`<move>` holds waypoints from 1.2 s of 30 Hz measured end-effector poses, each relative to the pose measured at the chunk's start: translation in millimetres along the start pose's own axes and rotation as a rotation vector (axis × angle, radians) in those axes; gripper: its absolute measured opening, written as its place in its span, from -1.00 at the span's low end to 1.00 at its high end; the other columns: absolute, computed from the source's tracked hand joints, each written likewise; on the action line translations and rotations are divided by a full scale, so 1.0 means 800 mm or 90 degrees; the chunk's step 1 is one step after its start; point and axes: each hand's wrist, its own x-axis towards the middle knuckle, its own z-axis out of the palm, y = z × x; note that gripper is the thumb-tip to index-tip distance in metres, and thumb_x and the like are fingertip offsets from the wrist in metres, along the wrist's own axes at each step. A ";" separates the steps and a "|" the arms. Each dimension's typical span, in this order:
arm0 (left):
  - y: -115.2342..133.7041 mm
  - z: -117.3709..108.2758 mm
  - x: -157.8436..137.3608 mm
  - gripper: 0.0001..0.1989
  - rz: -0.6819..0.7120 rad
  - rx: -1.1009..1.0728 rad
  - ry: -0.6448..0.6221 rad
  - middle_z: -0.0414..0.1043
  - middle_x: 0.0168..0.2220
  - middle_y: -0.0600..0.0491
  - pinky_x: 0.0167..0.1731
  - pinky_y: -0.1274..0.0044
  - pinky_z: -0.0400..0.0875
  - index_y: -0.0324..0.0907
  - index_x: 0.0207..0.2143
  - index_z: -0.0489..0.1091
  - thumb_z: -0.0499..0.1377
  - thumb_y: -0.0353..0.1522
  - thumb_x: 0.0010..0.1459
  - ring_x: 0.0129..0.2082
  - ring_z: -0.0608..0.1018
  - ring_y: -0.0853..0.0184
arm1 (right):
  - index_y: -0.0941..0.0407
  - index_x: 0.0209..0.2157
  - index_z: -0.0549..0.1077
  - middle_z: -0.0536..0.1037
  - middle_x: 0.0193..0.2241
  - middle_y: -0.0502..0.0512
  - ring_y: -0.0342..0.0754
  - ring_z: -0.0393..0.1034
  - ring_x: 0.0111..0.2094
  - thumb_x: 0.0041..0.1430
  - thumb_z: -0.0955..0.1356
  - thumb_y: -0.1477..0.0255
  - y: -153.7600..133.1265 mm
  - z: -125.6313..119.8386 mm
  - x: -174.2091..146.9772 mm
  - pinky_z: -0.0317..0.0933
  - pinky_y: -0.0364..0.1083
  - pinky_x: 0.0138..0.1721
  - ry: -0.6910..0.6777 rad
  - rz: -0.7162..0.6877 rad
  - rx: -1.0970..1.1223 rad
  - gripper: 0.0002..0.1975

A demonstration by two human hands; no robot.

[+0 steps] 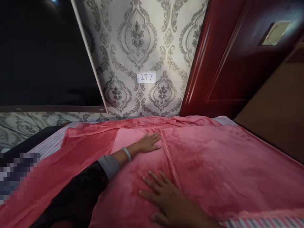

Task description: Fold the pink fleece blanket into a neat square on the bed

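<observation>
A pink plush blanket is spread out before me, with a folded-over panel whose edge runs down its middle. My left hand lies flat on the panel near its far end, fingers spread and pointing right, beside that edge. Closer to me, my right hand rests palm down on the blanket with its fingers apart, left of the same edge. Neither hand grips the cloth. A bracelet circles my left wrist below a dark sleeve with a grey cuff.
Under the blanket, a striped sheet shows at the near right and far corners. A large dark television screen hangs at the left. Patterned wallpaper carries a paper label reading 277. A dark red door frame stands at the right.
</observation>
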 end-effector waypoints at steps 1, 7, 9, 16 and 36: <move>-0.006 0.001 0.008 -0.27 -0.010 0.004 0.006 -0.21 0.46 -0.19 0.33 -0.01 -0.33 -0.09 0.44 -0.12 -0.13 0.03 0.36 0.46 -0.09 0.08 | -0.28 0.40 -0.05 -0.16 0.45 -0.04 0.20 -0.38 0.44 0.31 0.33 0.05 0.003 0.002 0.000 -0.40 0.36 0.37 0.007 -0.012 0.001 -0.26; -0.037 0.000 0.060 -0.24 -0.083 0.006 -0.006 -0.19 0.46 -0.17 0.35 0.08 -0.19 -0.12 0.43 -0.08 -0.14 0.07 0.33 0.45 -0.05 0.06 | -0.32 0.40 -0.12 -0.20 0.45 -0.08 0.18 -0.33 0.44 0.38 0.26 0.08 0.024 0.014 0.006 -0.35 0.32 0.39 0.028 -0.065 -0.024 -0.33; -0.043 0.000 0.073 -0.25 -0.095 0.000 -0.004 -0.15 0.45 -0.17 0.35 0.15 -0.13 -0.15 0.42 -0.05 -0.14 0.05 0.34 0.45 -0.03 0.08 | -0.31 0.40 -0.14 -0.23 0.45 -0.09 0.15 -0.33 0.44 0.42 0.23 0.11 0.029 0.017 0.007 -0.33 0.30 0.39 0.029 -0.074 -0.034 -0.36; -0.032 -0.008 0.091 -0.37 -0.146 0.067 0.028 -0.01 0.43 -0.15 0.37 0.13 -0.18 -0.19 0.40 0.03 -0.18 -0.11 0.40 0.42 0.06 0.11 | -0.29 0.41 -0.10 -0.21 0.45 -0.12 0.16 -0.37 0.45 0.33 0.29 0.04 0.011 0.004 0.002 -0.42 0.29 0.40 0.009 -0.020 0.007 -0.28; 0.072 -0.036 -0.162 -0.38 -0.207 0.011 0.032 -0.13 0.46 -0.14 0.35 0.08 -0.15 -0.10 0.42 -0.07 -0.11 -0.12 0.39 0.45 -0.05 0.15 | -0.04 0.39 0.10 -0.04 0.43 0.15 0.17 -0.28 0.44 0.36 0.21 -0.04 -0.037 -0.001 0.042 -0.38 0.29 0.38 0.013 -0.041 -0.105 -0.31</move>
